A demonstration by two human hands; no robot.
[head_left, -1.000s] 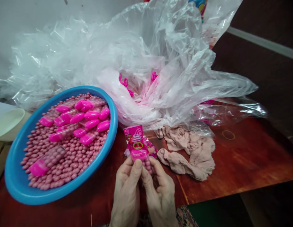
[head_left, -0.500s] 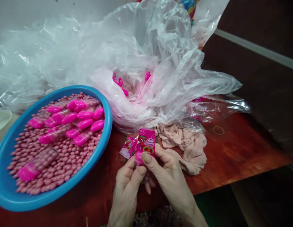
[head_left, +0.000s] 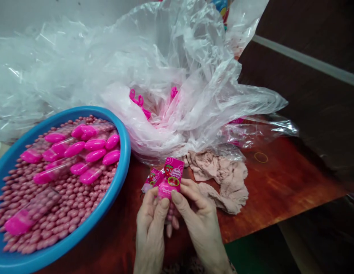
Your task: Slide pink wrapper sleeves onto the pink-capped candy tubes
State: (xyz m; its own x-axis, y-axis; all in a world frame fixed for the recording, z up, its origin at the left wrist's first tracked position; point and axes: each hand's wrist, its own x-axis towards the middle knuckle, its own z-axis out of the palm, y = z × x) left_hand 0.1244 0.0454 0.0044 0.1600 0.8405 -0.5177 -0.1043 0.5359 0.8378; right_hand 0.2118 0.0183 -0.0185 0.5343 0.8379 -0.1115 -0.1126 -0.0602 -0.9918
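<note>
Between my two hands, in front of my body, is a clear candy tube with a pink cap [head_left: 164, 190]. A pink printed card [head_left: 173, 169] with a strawberry figure stands up against the cap. My left hand [head_left: 151, 224] is closed, pinching the cap's left side with thumb and fingers. My right hand [head_left: 199, 215] grips the other side, its thumb at the cap's lower edge and its fingers behind the card. Pink balls show in the tube below the thumbs, partly hidden by the hands. A second printed card [head_left: 152, 179] lies on the table just behind.
At left stands a blue basin [head_left: 124, 152] of pink candy balls [head_left: 48, 228], with several pink-capped tubes [head_left: 95, 144] on top. Behind is a large clear plastic bag [head_left: 191, 121] holding pink pieces [head_left: 141, 104]. A crumpled beige cloth [head_left: 222, 175] and a rubber band [head_left: 261, 157] lie right.
The card and cap are turned slightly and sit a little lower, with more of the pink cap showing between my thumbs. The view has shifted a little, moving the basin left and down.
</note>
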